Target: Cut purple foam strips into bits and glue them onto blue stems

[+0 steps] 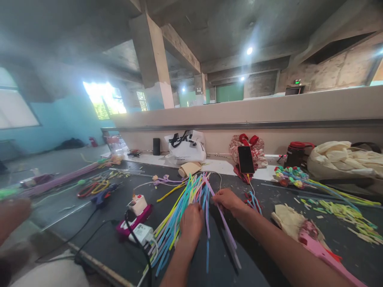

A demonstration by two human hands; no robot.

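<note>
A loose bundle of long pastel pipe cleaners (172, 227) in blue, yellow, green and purple lies fanned across the dark tabletop. My left hand (191, 221) is closed around part of the bundle near its middle, with strands showing on both sides. Just to the right, my right hand (228, 200) pinches a few purple pipe cleaners (226, 229) that slant away from the rest. Their lower ends hang toward the near side of the table. Fingertips of the left hand are mostly hidden behind its knuckles.
Left of the bundle sits a purple power strip (134, 219) with white plugs and black cables. A blue glue gun (103, 198) lies beyond it. Cut yellow-green pieces (344, 213) and a pink tool (323, 251) lie right. A phone (246, 159) leans upright behind. Another person's hand (13, 219) is far left.
</note>
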